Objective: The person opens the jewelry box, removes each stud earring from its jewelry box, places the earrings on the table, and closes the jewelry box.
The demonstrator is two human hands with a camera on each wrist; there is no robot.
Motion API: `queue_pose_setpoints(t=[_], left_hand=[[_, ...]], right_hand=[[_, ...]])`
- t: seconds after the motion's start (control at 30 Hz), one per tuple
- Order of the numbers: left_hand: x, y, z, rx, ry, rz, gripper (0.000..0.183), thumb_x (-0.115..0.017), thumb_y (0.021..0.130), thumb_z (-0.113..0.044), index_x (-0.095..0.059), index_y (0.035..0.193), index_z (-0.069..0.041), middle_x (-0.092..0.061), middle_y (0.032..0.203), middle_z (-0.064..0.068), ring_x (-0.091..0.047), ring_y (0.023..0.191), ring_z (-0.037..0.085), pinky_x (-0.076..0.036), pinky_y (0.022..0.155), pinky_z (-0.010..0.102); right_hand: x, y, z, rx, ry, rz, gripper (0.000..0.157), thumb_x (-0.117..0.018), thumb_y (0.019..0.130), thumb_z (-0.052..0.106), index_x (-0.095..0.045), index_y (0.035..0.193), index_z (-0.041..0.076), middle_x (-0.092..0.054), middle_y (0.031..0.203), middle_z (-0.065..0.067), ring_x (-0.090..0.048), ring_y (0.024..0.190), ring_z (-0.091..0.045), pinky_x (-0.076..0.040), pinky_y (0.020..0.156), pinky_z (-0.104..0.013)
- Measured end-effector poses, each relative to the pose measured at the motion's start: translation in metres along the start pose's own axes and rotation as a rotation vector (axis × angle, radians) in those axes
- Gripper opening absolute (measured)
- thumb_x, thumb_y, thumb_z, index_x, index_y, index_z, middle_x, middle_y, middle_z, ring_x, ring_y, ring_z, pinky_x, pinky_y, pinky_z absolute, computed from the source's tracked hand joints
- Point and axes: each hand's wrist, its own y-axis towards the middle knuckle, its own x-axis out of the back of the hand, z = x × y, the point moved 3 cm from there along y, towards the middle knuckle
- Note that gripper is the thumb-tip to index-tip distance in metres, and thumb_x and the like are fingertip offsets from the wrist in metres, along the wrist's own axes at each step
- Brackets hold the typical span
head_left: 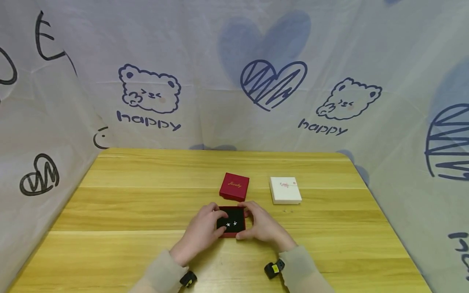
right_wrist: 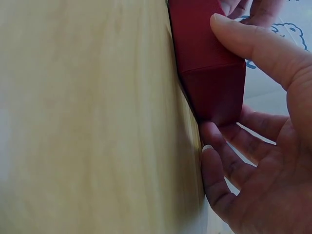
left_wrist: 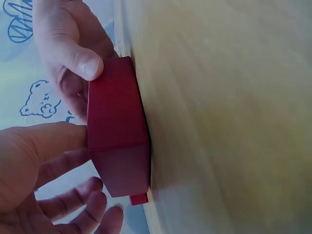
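Note:
A small red jewelry box stands on the table without its lid. Inside lies a black pad bearing two small silvery star-shaped earrings. From the left, my left hand reaches over the box, thumb tip and index finger spread above the pad near one earring. Its other fingers hang loosely beside the box in the left wrist view. My right hand holds the box at its right end, with the thumb on the near wall and fingers round the far corner.
Behind the open box lies a red lid with gold lettering. A white box with a printed top stands to its right. Two tiny pieces lie on the wooden table before it. A printed cloth hangs behind the table.

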Motion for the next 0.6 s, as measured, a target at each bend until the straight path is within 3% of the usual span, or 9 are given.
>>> queue_pose_setpoints(t=[0.6], left_hand=[[0.0019,0.0062,-0.0028,0.081,-0.018,0.058,0.019,-0.082,0.079,-0.016,-0.076,0.096,-0.01,-0.053,0.106,0.016,-0.054,0.088,0.027,-0.051,0.075,0.045]], right_hand=[[0.0,-0.0018,0.0013,-0.022,0.015,0.006,0.087,-0.092,0.068,0.021,-0.047,0.142,0.01,-0.053,0.126,-0.003,-0.051,0.11,-0.023,-0.04,0.098,-0.046]])
